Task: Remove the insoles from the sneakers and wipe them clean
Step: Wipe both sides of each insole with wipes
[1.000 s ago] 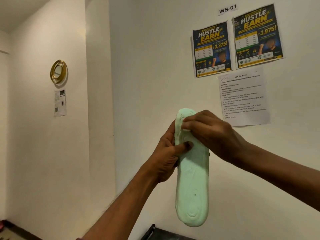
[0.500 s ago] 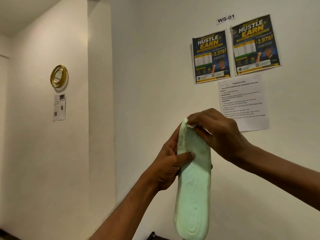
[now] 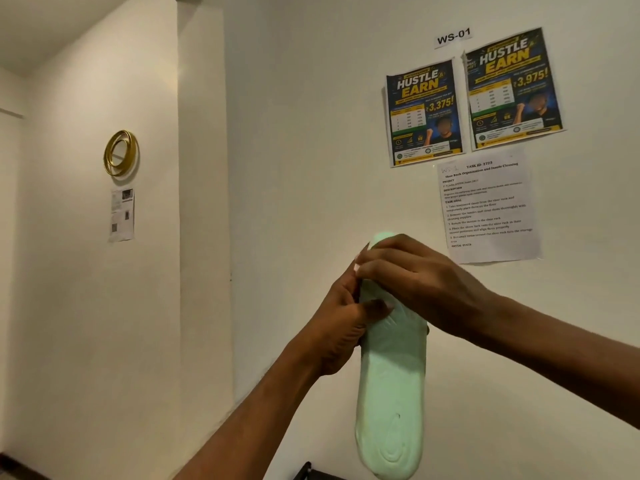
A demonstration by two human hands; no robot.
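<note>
A pale green insole point(image 3: 391, 375) hangs upright in front of the wall, heel end down. My left hand point(image 3: 341, 327) grips its upper left edge, with the thumb lying across the front. My right hand point(image 3: 419, 282) covers the toe end, fingers curled over it, and only the tip of the toe shows above the knuckles. A small white wipe point(image 3: 357, 267) peeks out under the right fingertips and presses against the insole. No sneakers are in view.
The wall behind carries two dark posters point(image 3: 424, 112), a printed task sheet point(image 3: 488, 209) and a gold ring ornament point(image 3: 121, 153) on the left section. A dark object's corner point(image 3: 308, 471) shows at the bottom edge below the insole.
My right hand slid up to the insole's tip and then back down and left across the toe end. The left hand kept its grip while the view tilted slightly.
</note>
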